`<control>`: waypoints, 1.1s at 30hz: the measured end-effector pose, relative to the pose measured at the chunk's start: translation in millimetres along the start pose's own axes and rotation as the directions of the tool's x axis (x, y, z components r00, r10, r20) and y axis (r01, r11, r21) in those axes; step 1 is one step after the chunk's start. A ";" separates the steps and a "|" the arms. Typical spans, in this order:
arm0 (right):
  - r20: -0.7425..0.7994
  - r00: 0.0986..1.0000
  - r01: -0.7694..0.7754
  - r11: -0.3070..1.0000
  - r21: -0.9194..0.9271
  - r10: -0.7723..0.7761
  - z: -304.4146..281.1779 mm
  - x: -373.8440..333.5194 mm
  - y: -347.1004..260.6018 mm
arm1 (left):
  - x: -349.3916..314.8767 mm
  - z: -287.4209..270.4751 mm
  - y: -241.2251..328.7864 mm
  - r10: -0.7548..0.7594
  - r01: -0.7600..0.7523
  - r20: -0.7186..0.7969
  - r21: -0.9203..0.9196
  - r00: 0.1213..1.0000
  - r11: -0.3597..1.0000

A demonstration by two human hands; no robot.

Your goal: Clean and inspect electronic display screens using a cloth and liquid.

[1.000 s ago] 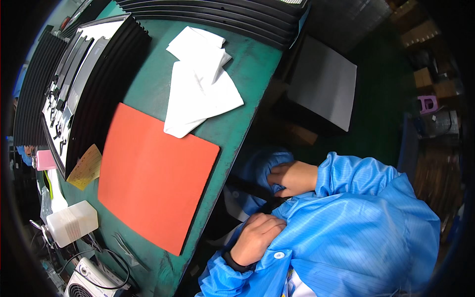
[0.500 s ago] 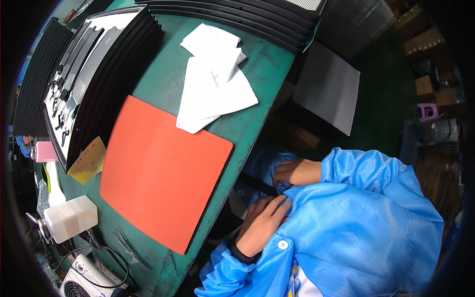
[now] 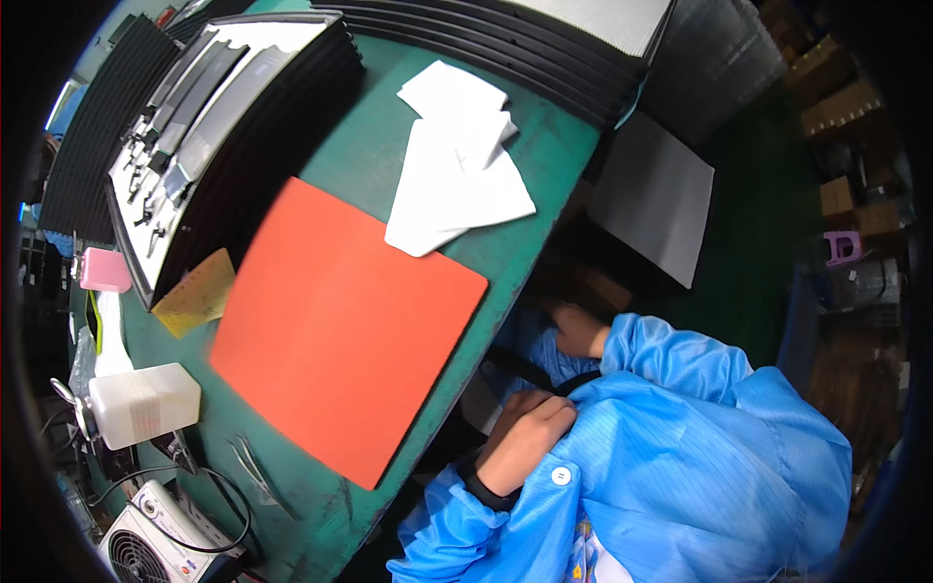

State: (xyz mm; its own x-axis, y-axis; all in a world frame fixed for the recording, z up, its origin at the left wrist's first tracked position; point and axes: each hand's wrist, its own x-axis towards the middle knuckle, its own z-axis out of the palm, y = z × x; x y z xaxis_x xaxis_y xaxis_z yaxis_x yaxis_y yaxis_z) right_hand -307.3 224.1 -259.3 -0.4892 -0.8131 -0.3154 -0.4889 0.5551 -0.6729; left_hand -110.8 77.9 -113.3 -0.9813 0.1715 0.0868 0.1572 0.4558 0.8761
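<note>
Both my hands are off the table, in front of my blue jacket (image 3: 680,457). My left hand (image 3: 528,439), with a black band at its wrist, rests at the jacket's front edge. Its fingers are curled closed against the cloth, just above a white button (image 3: 561,476). Farther off, my right hand (image 3: 581,330) is lowered beside a fold of blue cloth, its fingers blurred and mostly hidden. An orange-red mat (image 3: 350,330) lies on the green table (image 3: 335,530), with folded white cloths (image 3: 457,175) overlapping its far corner.
Stacked black trays (image 3: 277,146) holding dark parts stand at the left, a yellow paper (image 3: 199,294) against them. Nearer are a white bottle (image 3: 146,403), tweezers (image 3: 258,476) and a white fan unit (image 3: 146,544). More trays (image 3: 505,58) line the back; a grey-topped box (image 3: 661,194) stands beyond the table.
My right hand has moved away from the left one, farther from the jacket front. My left hand's fingers have curled in more. The view has shifted slightly, so the table sits farther right.
</note>
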 end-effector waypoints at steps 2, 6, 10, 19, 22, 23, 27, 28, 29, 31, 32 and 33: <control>0.035 0.998 0.045 0.998 -0.042 -0.044 -15.2 1.0 -5.8 | -0.1 -2.6 -3.1 -0.015 0.015 -0.008 0.001 1.000 1.000; 0.215 0.976 0.061 0.974 -0.219 -0.013 -48.1 1.2 -34.3 | 6.8 -7.3 -2.1 -0.055 0.056 -0.072 0.003 0.996 0.998; 0.105 0.972 0.218 0.975 -0.047 -0.212 -30.9 1.8 -5.4 | 30.5 -6.0 -7.7 -0.112 0.175 -0.284 0.206 0.952 0.963; 0.294 0.955 -0.098 0.887 0.451 -0.044 -43.2 -36.0 -5.3 | 58.8 38.8 -68.2 -0.306 0.296 0.015 0.213 0.952 0.931; 0.289 0.957 0.006 0.999 0.045 -0.019 -57.1 -50.0 -8.4 | 67.4 39.4 -75.3 -0.298 0.280 0.064 0.196 0.953 0.940; 0.326 0.944 0.045 0.999 0.003 -0.044 -60.3 -48.6 -11.2 | 70.1 23.3 -57.2 -0.294 0.274 0.081 0.193 0.952 0.942; 0.379 0.924 0.056 0.998 -0.027 -0.042 -70.5 -41.2 -34.0 | 76.5 30.7 -71.0 -0.290 0.239 0.196 0.247 0.937 0.939; 0.386 0.921 0.066 0.997 -0.031 -0.049 -73.2 -39.0 -36.5 | 77.5 26.5 -64.7 -0.283 0.231 0.176 0.266 0.943 0.936; 0.393 0.918 0.076 0.996 -0.037 -0.055 -75.5 -36.5 -39.1 | 78.9 22.7 -58.6 -0.320 0.269 0.160 0.273 0.934 0.924; 0.410 0.910 0.092 0.995 -0.049 -0.064 -76.6 -30.9 -43.9 | 82.5 15.2 -48.1 -0.356 0.293 0.183 0.300 0.916 0.908; 0.419 0.906 0.098 0.994 -0.056 -0.066 -75.3 -27.5 -46.3 | 83.5 12.9 -47.3 -0.387 0.313 0.210 0.316 0.898 0.896; 0.418 0.905 0.107 0.993 -0.052 -0.075 -74.7 -23.3 -43.3 | 83.7 25.6 -66.9 -0.404 0.314 0.226 0.347 0.887 0.884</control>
State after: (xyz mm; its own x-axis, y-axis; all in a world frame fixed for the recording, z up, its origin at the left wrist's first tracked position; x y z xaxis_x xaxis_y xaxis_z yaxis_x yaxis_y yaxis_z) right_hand -328.7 232.1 -172.9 -0.1039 -0.8509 -0.5149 -0.5756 0.4737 -0.6666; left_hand -200.6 84.2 -176.8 -0.9085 0.1655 -0.3837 -0.1306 0.7599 0.6368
